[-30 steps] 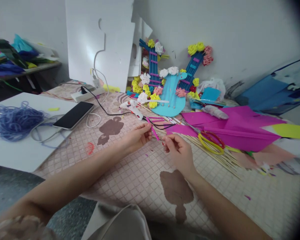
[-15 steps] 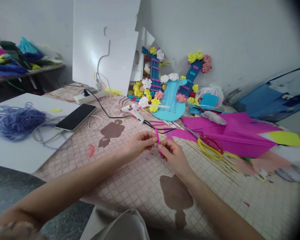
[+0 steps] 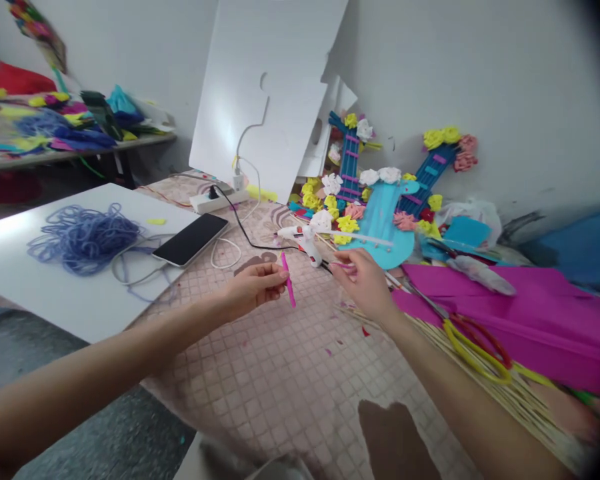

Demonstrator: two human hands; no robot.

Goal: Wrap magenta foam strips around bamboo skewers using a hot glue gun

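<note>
My left hand [image 3: 257, 287] pinches a short, thin bright pink stick [image 3: 291, 293] between thumb and fingertips, tilted slightly and held above the tiled-pattern tabletop [image 3: 270, 373]. To its right, my right hand [image 3: 365, 283] has its thumb and fingers closed around another small pink stick [image 3: 349, 267], only partly visible. Just behind both hands lies a white glue gun [image 3: 307, 241] on its side, with a long clear glue stick [image 3: 363, 237] protruding from its back.
A phone [image 3: 193, 240] and tangled blue yarn [image 3: 87, 237] lie on a white board at left. Flower-trimmed blue decorations [image 3: 387, 213] lean on the wall. Yellow-and-red scissors [image 3: 480, 350], thin wooden sticks [image 3: 525, 407] and magenta sheets [image 3: 550, 333] lie at right.
My hands, together on one pink stick before, have parted. The left keeps that stick; the right has reached forward beside the glue gun to another pink stick. The view has turned left.
</note>
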